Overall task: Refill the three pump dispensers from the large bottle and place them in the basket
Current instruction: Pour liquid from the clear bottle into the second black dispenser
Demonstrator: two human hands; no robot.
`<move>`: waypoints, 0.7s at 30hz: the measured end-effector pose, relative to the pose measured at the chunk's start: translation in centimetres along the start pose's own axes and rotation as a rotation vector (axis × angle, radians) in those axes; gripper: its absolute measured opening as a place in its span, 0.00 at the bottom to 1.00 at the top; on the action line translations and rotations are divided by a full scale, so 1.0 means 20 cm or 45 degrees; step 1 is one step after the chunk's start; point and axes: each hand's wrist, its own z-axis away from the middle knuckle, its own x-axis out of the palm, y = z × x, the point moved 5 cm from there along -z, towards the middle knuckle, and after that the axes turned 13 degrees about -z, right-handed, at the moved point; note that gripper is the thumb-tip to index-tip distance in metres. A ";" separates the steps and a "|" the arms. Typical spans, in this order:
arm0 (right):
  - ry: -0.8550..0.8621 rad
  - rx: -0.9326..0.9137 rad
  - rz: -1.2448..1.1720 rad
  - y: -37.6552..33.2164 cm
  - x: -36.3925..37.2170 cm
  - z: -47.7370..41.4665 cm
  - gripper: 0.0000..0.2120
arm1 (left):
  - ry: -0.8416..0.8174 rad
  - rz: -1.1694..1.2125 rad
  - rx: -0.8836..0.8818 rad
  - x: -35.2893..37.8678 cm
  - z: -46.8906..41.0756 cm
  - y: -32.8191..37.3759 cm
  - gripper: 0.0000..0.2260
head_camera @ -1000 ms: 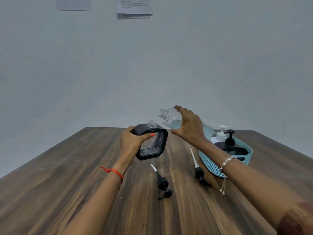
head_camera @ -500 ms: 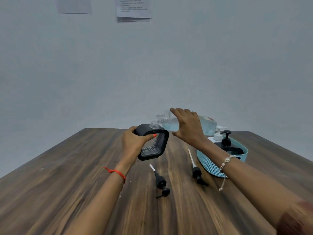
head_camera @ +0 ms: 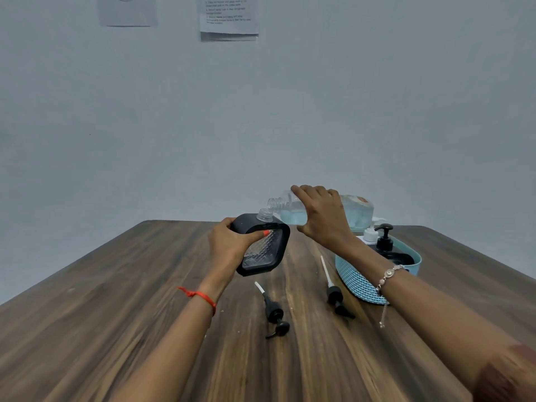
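Left hand [head_camera: 232, 245]: fingers curl round the dispenser's [head_camera: 266, 253] black frame, thumb across the front. It is held off the table [head_camera: 116, 314] and tilted, its open neck just above the thumb tip.

Dispenser face is clear and quilted; I can't make out any liquid inside.

Bottle [head_camera: 291, 217] lies almost level, mouth just up and right of the neck. Pale blue liquid pools beneath the right fingers. No stream visible.

Right hand [head_camera: 322, 219] grips the bottle from above, fingers draped over its shoulder.

Judgement: centre the mouth over the neck, tip slowly and straighten the dispenser. The neck is narrow, so a spill is likely.

Two pumps [head_camera: 274, 310] lie loose below the hands. The basket [head_camera: 356, 277] by the right wrist holds two capped dispensers.
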 end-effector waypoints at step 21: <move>0.013 -0.055 0.037 0.01 0.02 0.02 0.38 | -0.032 0.029 -0.012 0.00 0.03 -0.01 0.17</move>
